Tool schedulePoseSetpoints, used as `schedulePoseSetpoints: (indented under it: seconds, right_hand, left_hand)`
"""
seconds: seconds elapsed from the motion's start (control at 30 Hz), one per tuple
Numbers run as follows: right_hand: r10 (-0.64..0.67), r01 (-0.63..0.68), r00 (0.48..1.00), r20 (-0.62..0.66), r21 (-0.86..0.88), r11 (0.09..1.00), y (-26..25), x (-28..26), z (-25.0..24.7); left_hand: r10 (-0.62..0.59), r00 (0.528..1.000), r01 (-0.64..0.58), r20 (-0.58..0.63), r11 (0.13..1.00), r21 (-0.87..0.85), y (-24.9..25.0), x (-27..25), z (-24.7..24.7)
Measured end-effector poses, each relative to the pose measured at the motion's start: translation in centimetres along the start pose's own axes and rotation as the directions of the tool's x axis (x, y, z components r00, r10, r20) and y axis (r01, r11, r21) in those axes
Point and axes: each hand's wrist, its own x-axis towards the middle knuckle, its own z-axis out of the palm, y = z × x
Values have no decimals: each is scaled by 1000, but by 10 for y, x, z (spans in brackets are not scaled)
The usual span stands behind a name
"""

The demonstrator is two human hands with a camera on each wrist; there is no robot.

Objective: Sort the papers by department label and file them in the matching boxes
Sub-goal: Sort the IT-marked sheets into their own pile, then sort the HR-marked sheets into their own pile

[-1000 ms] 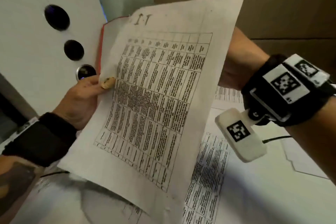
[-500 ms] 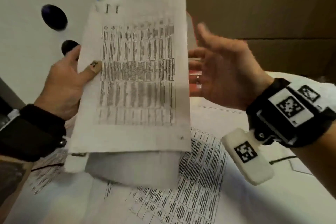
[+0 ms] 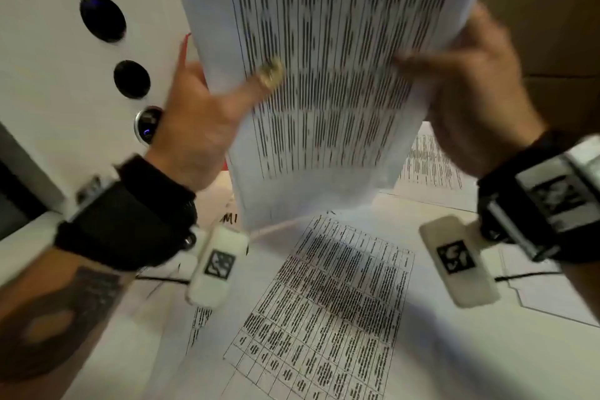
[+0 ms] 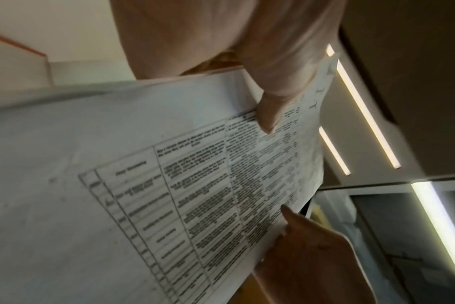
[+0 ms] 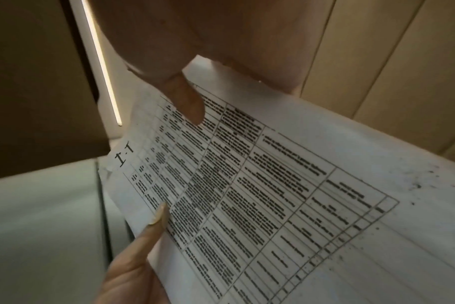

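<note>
Since half a second ago: right hand (image 3: pixel 467 97) now closed on the printed sheet (image 3: pixel 328 81), sheet lifted closer to the head camera.

Head view: left hand (image 3: pixel 201 127) pinching the sheet's left edge, thumb lying across the print; right hand pinching the right edge; sheet held up above more papers (image 3: pixel 328 312) spread on the white table (image 3: pixel 487 367), beside a white panel (image 3: pixel 48 81) with dark round holes. Left wrist view: left thumb (image 4: pixel 270 111) pressed flat on the table of text, right hand (image 4: pixel 312 246) gripping the far edge. Right wrist view: right thumb (image 5: pixel 187 102) on top of the sheet, handwritten "I·T" (image 5: pixel 123 156) near its corner, left thumb (image 5: pixel 153 222) on the opposite edge.
</note>
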Motion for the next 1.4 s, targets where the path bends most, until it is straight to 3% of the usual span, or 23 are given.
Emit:
schedulePoseSetpoints:
  seconds: [0.1,0.23,0.37,0.5,0.6,0.67,0.73,0.8,0.83,0.97,1.1,1.23,1.3,1.4]
  right_hand:
    - [122,-118,992,25,-120,986,38,-19,-5]
    - [50,-53,998,-25,-148,988,32,-9,-1]
    - [66,-65,998,7,-122,990,26,0,-5]
    - [262,-240,965,9,-375,895,56,-14,-11]
    - [157,-197,979,-127,-435,879,48,5,-30]
    - [88,-193,965,-249,-442,876,32,30,-55]
    - [95,-262,933,-346,-475,840,21,58,-92]
    - [138,-371,891,-432,-518,771,18,80,-130]
    - [172,-426,869,-463,-525,737,20,90,-145]
    - [282,-605,784,-553,-580,546,43,106,-182]
    - [377,-714,700,-607,-575,400,82,103,-191]
    - [432,-729,678,-595,-620,290,116,101,-187]
    - [461,-734,658,-595,-644,216,127,97,-184]
    - [453,-689,680,-576,-713,128,131,94,-177]
  left_hand:
    - [-56,996,61,76,996,-66,-14,-21,23]
    - [-83,996,80,-13,984,-162,-13,-2,17]
    - [-108,994,111,26,965,-239,-16,8,13]
    - [-344,923,329,171,938,108,-39,-7,18]
    - [-466,834,393,296,878,273,-42,-4,13]
    - [-538,760,318,366,798,511,-38,-10,10]
    - [-597,664,59,449,641,766,-35,-27,13]
    - [-666,562,-196,491,470,861,-37,-52,18]
    - [-698,532,-249,479,412,876,-39,-62,20]
    - [-740,561,-284,371,249,926,-50,-70,21]
    - [-794,521,-267,311,195,944,-51,-63,24]
    - [-813,491,-234,313,223,946,-47,-60,27]
    - [-801,501,-200,326,259,945,-50,-59,28]
    - [-778,526,-95,343,347,933,-56,-57,26]
